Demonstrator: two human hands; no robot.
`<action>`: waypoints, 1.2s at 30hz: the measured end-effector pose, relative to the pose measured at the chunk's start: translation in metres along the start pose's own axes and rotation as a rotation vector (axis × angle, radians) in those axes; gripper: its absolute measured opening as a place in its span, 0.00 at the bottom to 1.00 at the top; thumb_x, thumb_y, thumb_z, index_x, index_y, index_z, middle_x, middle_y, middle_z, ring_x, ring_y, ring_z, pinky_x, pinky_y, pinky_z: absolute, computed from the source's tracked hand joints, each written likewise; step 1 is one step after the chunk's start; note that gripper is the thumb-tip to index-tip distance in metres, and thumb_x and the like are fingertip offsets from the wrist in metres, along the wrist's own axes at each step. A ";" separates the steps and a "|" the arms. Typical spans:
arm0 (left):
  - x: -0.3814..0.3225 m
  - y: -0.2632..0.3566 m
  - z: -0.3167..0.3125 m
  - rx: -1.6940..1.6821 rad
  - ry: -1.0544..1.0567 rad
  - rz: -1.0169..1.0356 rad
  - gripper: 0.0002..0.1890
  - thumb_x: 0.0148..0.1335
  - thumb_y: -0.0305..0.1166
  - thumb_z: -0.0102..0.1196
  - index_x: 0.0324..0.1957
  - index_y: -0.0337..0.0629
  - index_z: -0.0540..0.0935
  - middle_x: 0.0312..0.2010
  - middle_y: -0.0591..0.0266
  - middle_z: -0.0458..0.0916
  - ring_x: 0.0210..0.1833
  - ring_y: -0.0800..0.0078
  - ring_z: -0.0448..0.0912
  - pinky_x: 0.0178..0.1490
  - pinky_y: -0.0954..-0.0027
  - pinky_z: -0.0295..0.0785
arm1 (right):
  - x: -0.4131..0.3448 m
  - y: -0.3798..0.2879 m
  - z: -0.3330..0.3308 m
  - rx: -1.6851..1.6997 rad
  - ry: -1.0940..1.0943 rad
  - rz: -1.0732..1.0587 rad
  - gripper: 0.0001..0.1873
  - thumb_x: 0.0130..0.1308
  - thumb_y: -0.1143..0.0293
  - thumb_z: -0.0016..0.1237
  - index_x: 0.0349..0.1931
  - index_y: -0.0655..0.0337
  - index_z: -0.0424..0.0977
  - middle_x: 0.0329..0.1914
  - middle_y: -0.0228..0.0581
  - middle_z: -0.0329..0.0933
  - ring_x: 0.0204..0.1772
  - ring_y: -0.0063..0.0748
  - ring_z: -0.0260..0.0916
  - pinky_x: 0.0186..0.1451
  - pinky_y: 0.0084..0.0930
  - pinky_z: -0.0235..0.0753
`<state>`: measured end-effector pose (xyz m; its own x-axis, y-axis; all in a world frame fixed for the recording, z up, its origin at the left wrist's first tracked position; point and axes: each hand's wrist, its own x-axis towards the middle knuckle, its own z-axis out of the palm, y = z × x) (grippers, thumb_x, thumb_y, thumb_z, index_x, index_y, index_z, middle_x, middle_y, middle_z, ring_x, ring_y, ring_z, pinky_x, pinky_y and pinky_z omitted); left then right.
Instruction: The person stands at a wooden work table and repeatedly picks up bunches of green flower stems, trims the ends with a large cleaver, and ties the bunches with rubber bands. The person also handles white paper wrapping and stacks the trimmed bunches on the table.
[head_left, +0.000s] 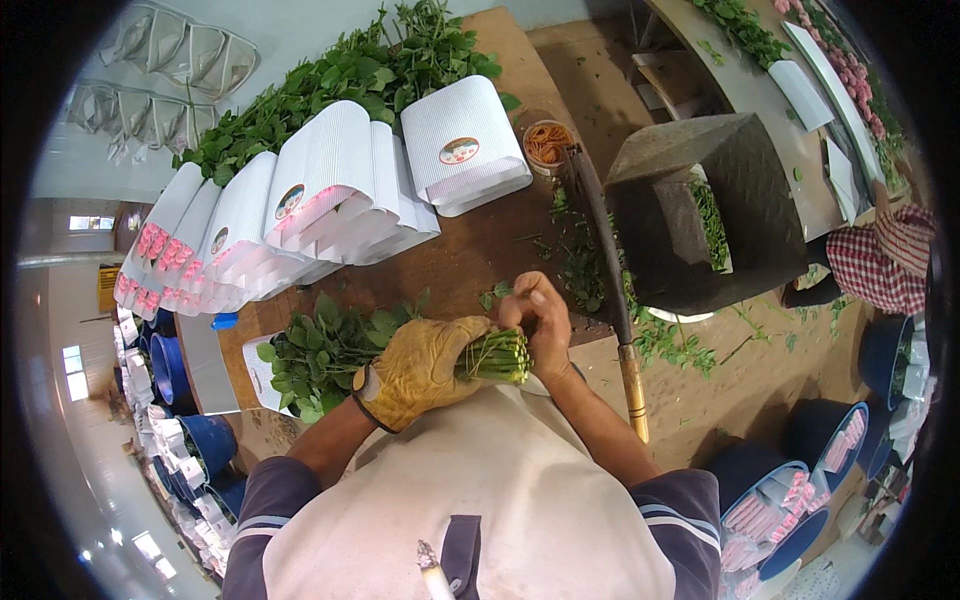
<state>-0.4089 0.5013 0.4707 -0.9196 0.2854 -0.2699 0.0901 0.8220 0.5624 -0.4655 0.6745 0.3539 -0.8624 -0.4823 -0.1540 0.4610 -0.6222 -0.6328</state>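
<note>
In a yellow leather work glove, my left hand grips a bunch of green flower stems in front of my apron. The cut ends point right. Leaves spread to the left, over a white corrugated wrapper that is mostly hidden. My bare right hand is beside the cut ends, its fingers curled; whether it pinches something thin is unclear. A long blade with a wooden handle stands just right of this hand, along the bench edge. Beyond lies a tub of rubber bands.
Wrapped bunches of pink flowers are piled on the wooden bench. A dark bin stands to the right, near a person in a checked garment. Blue buckets of wrapped flowers stand at lower right. Cut leaves litter the floor.
</note>
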 end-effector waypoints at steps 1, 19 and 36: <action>0.001 0.000 0.000 -0.009 -0.025 -0.003 0.32 0.57 0.46 0.74 0.58 0.39 0.78 0.47 0.50 0.87 0.45 0.46 0.86 0.48 0.51 0.81 | 0.003 0.003 -0.001 0.018 -0.004 0.031 0.14 0.78 0.59 0.40 0.47 0.62 0.67 0.21 0.38 0.69 0.24 0.23 0.61 0.29 0.22 0.62; -0.013 -0.097 0.009 0.021 0.358 0.017 0.35 0.60 0.40 0.69 0.67 0.41 0.73 0.46 0.45 0.85 0.50 0.43 0.83 0.55 0.47 0.77 | -0.070 0.110 -0.104 -0.381 0.477 0.653 0.17 0.79 0.53 0.49 0.39 0.58 0.77 0.24 0.31 0.69 0.25 0.29 0.64 0.29 0.32 0.68; -0.298 -0.464 -0.095 0.051 -0.043 -0.423 0.29 0.71 0.55 0.58 0.63 0.44 0.83 0.56 0.50 0.85 0.56 0.53 0.83 0.61 0.53 0.75 | -0.158 0.378 0.093 -0.659 0.187 0.721 0.20 0.82 0.60 0.45 0.58 0.68 0.80 0.49 0.37 0.85 0.48 0.29 0.78 0.50 0.26 0.78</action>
<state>-0.2131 -0.0122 0.3643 -0.8629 -0.0621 -0.5016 -0.2714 0.8941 0.3562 -0.1357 0.4577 0.2099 -0.4665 -0.4703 -0.7491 0.7286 0.2758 -0.6269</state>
